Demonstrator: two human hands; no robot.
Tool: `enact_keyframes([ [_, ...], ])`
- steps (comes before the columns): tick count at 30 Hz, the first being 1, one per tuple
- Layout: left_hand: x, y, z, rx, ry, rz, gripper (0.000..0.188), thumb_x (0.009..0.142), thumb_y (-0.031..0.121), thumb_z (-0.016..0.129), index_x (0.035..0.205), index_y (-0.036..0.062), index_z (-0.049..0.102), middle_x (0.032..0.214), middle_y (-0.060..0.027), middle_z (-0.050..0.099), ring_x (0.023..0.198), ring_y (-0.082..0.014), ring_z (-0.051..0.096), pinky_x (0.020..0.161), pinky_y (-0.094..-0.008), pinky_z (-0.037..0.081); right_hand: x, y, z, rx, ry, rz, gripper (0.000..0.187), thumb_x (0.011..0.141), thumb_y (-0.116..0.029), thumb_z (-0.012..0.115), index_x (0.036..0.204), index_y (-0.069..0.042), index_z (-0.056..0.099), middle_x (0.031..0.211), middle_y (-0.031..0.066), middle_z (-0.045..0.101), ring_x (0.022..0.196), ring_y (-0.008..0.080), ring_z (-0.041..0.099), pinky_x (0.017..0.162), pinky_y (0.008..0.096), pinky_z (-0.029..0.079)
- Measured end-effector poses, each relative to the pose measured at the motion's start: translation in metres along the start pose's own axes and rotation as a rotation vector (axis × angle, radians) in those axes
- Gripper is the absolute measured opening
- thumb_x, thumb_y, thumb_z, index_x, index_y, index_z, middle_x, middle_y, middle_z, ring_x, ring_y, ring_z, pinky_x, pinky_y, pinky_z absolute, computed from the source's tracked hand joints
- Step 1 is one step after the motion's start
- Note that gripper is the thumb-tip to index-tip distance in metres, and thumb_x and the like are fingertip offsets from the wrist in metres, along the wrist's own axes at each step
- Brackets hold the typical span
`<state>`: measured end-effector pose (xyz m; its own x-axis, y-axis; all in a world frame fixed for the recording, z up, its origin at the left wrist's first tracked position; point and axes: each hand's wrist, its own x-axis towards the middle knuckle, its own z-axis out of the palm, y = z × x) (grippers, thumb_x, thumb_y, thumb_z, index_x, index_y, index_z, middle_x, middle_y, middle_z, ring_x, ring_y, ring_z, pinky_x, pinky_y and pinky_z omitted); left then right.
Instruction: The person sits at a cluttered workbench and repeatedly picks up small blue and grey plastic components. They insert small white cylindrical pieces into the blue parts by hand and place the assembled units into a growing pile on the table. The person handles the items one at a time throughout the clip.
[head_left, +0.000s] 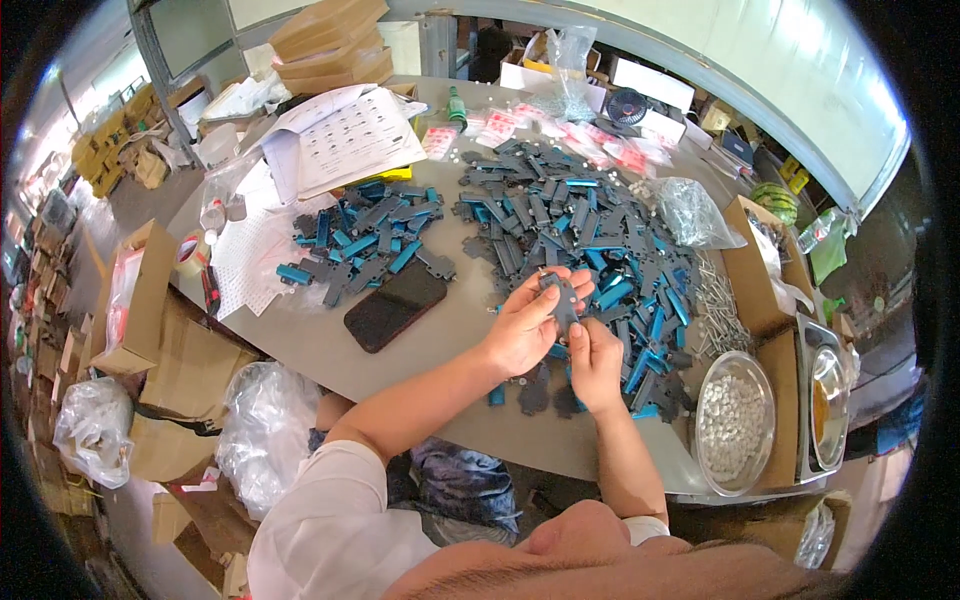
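Observation:
Over the front of a large pile of dark grey and blue plastic parts (560,215), I hold one flat dark grey plastic part (563,308). My left hand (524,328) grips it, thumb on top and fingers beneath. At its near end, my right hand (596,362) pinches it with thumb and fingertips. Whether a smaller piece is also between the right fingers cannot be seen. Several similar parts lie on the grey table (460,385) just below my hands. To the left sit a smaller heap of the parts (370,232) and a black phone (395,306).
Right of the pile lie metal rods (718,305), a steel bowl of small white pieces (735,422) and an open cardboard box (760,262). Printed sheets (345,140), a tape roll (191,255) and a green bottle (457,105) stand farther off. Plastic bags (265,425) hang by the table's left edge.

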<state>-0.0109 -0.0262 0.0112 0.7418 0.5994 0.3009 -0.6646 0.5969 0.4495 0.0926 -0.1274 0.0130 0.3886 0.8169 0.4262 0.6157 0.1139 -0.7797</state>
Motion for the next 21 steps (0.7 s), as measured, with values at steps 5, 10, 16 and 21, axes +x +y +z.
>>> enact_keyframes([
  [5,-0.001,0.004,0.0,0.032,0.073,-0.054,0.029,0.097,0.018,0.05,0.125,0.0074,0.049,0.13,-0.015,0.05,0.12,-0.0282,0.047,0.099,-0.0396,0.041,0.001,-0.011,0.002,0.007,0.049,-0.014,0.027,0.092,-0.021,0.056,0.078,0.002,0.057,0.065,0.018,0.055,0.055,0.033,0.055,0.053,0.0379,0.043],
  [10,0.024,0.054,-0.018,0.784,0.268,0.048,0.035,0.099,0.033,0.046,0.127,0.0115,0.045,0.097,-0.0092,0.059,0.081,-0.0162,0.057,0.073,-0.0316,0.05,0.0,0.006,0.002,-0.012,0.005,0.072,0.032,0.096,-0.026,0.054,0.082,0.002,0.06,0.065,0.0116,0.059,0.056,0.0173,0.055,0.053,0.0309,0.043],
  [16,0.066,0.201,-0.098,2.564,0.651,0.071,0.055,0.087,0.016,0.057,0.137,0.0015,0.038,0.131,-0.0237,0.045,0.119,-0.0428,0.043,0.1,-0.0498,0.035,0.003,-0.005,0.001,-0.138,0.028,-0.041,0.027,0.092,-0.025,0.06,0.082,0.0,0.062,0.068,0.0131,0.06,0.057,0.025,0.057,0.054,0.0338,0.045],
  [21,0.078,0.166,-0.102,2.852,0.549,0.161,0.062,0.086,0.026,0.06,0.138,0.0009,0.038,0.137,-0.0245,0.041,0.126,-0.0399,0.038,0.103,-0.0544,0.03,0.002,-0.005,0.003,-0.17,-0.01,-0.046,0.025,0.089,-0.026,0.063,0.081,-0.002,0.062,0.074,0.0136,0.062,0.063,0.0328,0.06,0.055,0.0392,0.048],
])
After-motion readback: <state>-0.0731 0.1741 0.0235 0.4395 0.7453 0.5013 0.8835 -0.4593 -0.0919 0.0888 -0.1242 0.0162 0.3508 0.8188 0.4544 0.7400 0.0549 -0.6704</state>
